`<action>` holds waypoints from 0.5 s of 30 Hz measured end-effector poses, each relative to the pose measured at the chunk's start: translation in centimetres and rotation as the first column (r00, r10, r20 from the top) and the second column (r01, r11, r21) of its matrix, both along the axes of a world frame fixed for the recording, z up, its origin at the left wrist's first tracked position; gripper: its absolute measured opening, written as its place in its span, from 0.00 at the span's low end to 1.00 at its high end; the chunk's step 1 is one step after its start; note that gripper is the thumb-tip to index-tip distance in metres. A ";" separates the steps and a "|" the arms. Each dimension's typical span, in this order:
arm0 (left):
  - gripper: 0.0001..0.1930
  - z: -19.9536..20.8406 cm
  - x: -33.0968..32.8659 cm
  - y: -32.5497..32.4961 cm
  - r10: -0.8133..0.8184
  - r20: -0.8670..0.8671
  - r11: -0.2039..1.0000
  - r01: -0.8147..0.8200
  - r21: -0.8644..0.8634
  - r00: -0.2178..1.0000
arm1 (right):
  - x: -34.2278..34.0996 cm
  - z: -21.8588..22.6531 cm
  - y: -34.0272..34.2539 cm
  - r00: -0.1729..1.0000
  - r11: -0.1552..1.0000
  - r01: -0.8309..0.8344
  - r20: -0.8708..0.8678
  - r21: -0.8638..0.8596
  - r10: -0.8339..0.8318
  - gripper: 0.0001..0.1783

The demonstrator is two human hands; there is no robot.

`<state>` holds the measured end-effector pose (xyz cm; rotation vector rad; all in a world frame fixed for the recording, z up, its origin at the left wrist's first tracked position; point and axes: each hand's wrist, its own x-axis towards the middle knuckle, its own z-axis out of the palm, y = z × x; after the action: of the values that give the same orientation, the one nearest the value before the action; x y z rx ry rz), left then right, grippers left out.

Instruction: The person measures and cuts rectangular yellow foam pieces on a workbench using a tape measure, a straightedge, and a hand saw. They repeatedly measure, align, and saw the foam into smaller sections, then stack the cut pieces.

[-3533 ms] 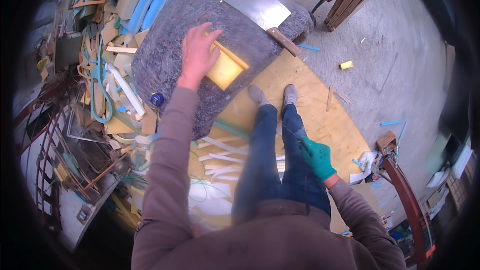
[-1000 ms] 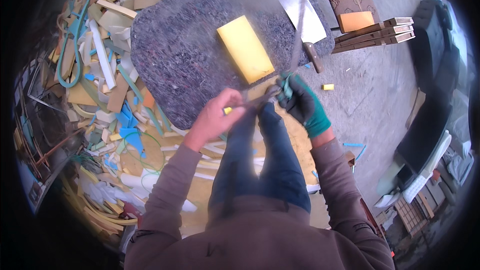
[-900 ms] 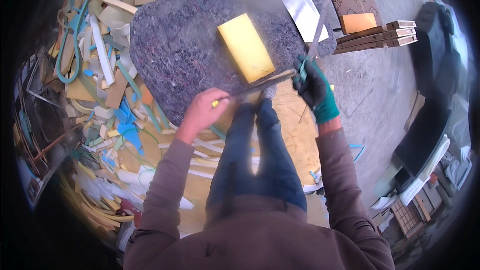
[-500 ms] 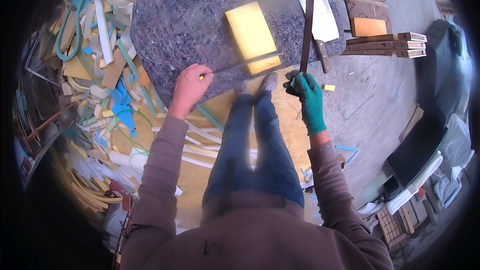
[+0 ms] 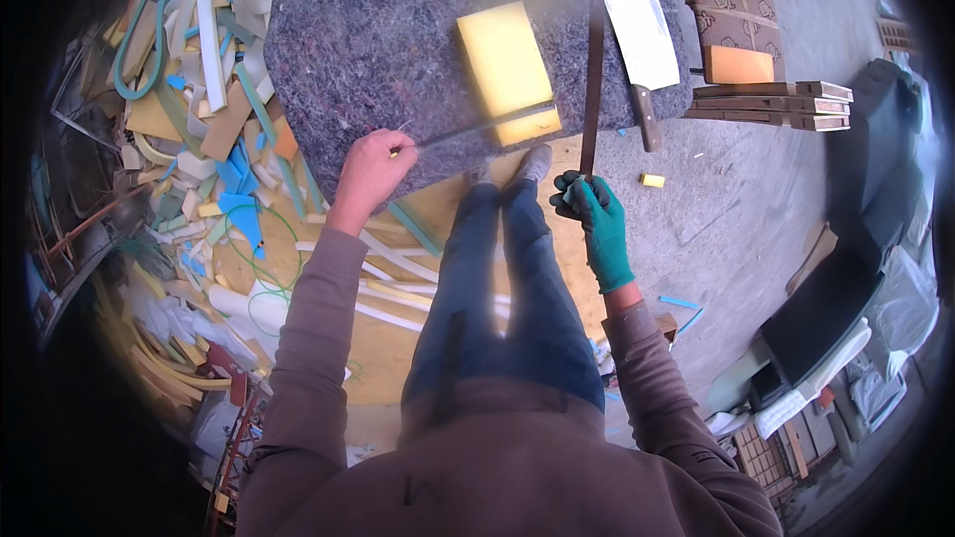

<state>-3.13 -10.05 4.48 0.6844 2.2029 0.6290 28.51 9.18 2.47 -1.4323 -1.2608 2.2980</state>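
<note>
A yellow foam block (image 5: 505, 60) lies on a padded grey-purple felt surface (image 5: 368, 50) in front of me. My bare left hand (image 5: 376, 171) is closed on the end of a thin dark strip (image 5: 453, 136), which stretches across the near part of the block. A bit of yellow shows at that grip. My right hand (image 5: 602, 229), in a green and black glove, is closed around the lower end of a long, narrow dark blade (image 5: 594, 89) that points away from me. Beside it lies a broad-bladed knife (image 5: 637, 25) with a brown wooden handle.
Foam offcuts (image 5: 224, 129) are heaped along the left. A small yellow foam piece (image 5: 652, 181) lies on the floor at right. Stacked wooden frames (image 5: 771, 104) and an orange foam block (image 5: 738, 65) stand behind it. A dark upholstered piece (image 5: 831, 313) is farther right.
My right hand has come slightly nearer and left, and the dark blade has moved with it. The left hand and thin strip have barely moved.
</note>
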 end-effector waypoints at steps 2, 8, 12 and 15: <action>0.10 0.2 0.0 0.1 0.001 0.000 1.000 -0.001 -0.014 1.000 | -0.1 -0.2 0.0 1.000 1.000 0.003 -0.009 -0.007 -0.003 0.20; 0.11 0.9 -0.9 1.4 0.048 0.102 0.997 -0.054 0.061 0.994 | -2.0 -0.1 -0.2 0.994 0.996 0.064 -0.084 -0.065 -0.069 0.19; 0.12 -0.4 -2.2 6.4 0.127 -0.016 0.899 -0.108 0.425 0.992 | -4.9 -0.3 -1.0 0.974 0.981 0.142 -0.158 -0.131 -0.162 0.20; 0.13 -2.4 -4.3 12.3 0.117 -0.162 0.849 -0.014 0.528 0.980 | -7.1 -0.4 -1.1 0.986 0.994 0.109 -0.128 -0.021 -0.111 0.20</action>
<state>-7.39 2.25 2.07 0.9802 2.2425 1.2806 21.39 8.05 2.04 -1.2991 -1.1034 2.2899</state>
